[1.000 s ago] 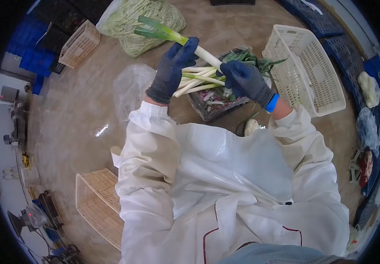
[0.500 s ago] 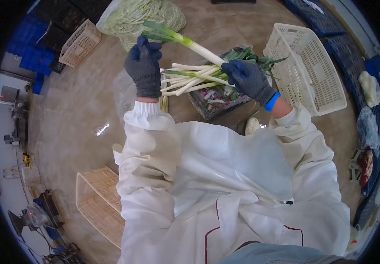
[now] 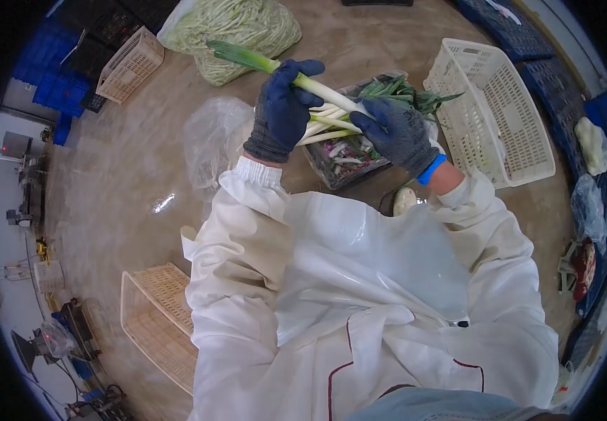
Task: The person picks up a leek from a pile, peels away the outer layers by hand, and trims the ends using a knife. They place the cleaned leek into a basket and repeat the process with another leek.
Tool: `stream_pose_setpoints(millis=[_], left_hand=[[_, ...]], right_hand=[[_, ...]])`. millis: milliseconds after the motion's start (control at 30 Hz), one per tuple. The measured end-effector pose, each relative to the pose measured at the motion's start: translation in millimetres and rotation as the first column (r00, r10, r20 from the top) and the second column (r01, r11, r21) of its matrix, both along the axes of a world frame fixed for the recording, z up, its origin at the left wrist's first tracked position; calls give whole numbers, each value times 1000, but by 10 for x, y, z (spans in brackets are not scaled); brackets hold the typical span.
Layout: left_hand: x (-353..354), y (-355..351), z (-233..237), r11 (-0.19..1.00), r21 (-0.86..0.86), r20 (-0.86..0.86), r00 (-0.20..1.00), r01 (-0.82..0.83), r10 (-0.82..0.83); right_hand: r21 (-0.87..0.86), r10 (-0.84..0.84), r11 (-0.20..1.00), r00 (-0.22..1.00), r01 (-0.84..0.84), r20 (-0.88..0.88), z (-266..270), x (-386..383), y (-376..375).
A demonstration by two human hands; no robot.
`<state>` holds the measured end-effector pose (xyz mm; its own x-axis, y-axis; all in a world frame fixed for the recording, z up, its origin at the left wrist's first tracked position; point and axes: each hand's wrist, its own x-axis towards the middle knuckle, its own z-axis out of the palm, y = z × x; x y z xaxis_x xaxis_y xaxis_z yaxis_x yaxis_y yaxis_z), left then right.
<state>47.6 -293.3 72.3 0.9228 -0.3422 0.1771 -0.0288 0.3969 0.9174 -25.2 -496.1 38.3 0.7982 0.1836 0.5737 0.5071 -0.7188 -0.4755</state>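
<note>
A leek (image 3: 330, 92) slants across in front of me, green top to the left and white end to the right. My left hand (image 3: 279, 112), in a dark knit glove, is curled round its upper stalk, just below the leaves. My right hand (image 3: 396, 135), gloved alike with a blue band at the wrist, grips the white end. Several more leeks (image 3: 331, 123) lie beneath, partly hidden by both hands. Below them is a dark, plastic-lined crate (image 3: 336, 180) with purple and white scraps and green leaves (image 3: 393, 88).
A white plastic crate (image 3: 513, 125) stands on the right, and a tan crate (image 3: 150, 326) lies at lower left. A large bag of green stalks (image 3: 243, 38) sits at the back, near another crate (image 3: 131, 65). Clear plastic (image 3: 212, 137) lies on the wet floor.
My left hand has moved right and slid down the stalk, closer to my right hand. The leek's green top has shifted left and slightly down. My right hand has stayed nearly still.
</note>
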Motion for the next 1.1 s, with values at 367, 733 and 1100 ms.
stream_pose_setpoints(millis=[367, 733, 1100], left_hand=[[-100, 17, 86, 938, 296, 374, 925, -182, 61], [-36, 76, 9, 996, -26, 53, 995, 87, -85], [-111, 84, 191, 991, 117, 103, 992, 66, -79]], right_hand=[[619, 470, 785, 686, -38, -555, 91, -6, -76], [206, 101, 976, 981, -66, -165, -23, 20, 2], [635, 443, 771, 674, 51, -591, 73, 15, -64]])
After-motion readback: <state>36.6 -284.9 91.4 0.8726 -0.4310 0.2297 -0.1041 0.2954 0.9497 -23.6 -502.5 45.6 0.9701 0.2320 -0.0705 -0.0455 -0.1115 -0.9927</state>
